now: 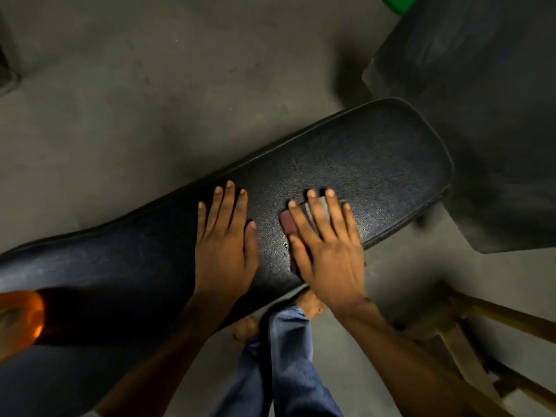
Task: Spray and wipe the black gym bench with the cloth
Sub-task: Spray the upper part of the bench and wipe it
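Note:
The black gym bench [361,158] runs from lower left to upper right across the view, its padded top textured and slightly shiny. My right hand [326,245] lies flat on the pad, fingers spread, pressing a folded cloth [287,222] with maroon and grey stripes against it. Most of the cloth is hidden under the palm. My left hand [224,236] rests flat on the pad just to the left, fingers apart, holding nothing. An orange bottle-like object [18,320] stands on the bench at the far left edge, blurred.
Grey concrete floor [150,85] surrounds the bench. A dark padded piece [496,115] stands at the upper right. A wooden frame [481,341] sits at the lower right. My legs in blue trousers [288,362] and bare feet are beside the bench's near edge.

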Action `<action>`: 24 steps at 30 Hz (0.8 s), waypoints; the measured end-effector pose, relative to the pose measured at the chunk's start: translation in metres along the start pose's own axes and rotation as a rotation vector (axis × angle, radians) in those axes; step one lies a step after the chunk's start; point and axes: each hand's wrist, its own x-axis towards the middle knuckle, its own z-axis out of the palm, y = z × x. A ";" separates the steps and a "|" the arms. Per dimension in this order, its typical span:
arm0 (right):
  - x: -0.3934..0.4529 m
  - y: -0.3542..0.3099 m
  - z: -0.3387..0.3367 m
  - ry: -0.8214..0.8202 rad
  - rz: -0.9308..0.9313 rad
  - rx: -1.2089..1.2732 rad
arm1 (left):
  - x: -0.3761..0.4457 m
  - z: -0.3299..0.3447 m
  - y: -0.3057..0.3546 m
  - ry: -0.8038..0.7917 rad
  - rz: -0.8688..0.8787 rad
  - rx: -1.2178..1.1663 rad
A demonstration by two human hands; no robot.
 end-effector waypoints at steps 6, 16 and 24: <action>0.025 -0.017 0.003 0.095 0.326 0.011 | -0.020 -0.010 -0.030 -0.030 0.044 0.012; -0.016 -0.052 0.011 0.005 -0.007 0.035 | -0.037 -0.020 -0.046 -0.010 0.011 0.012; 0.033 -0.090 0.019 0.064 0.227 0.025 | -0.042 -0.029 -0.058 0.095 -0.069 -0.014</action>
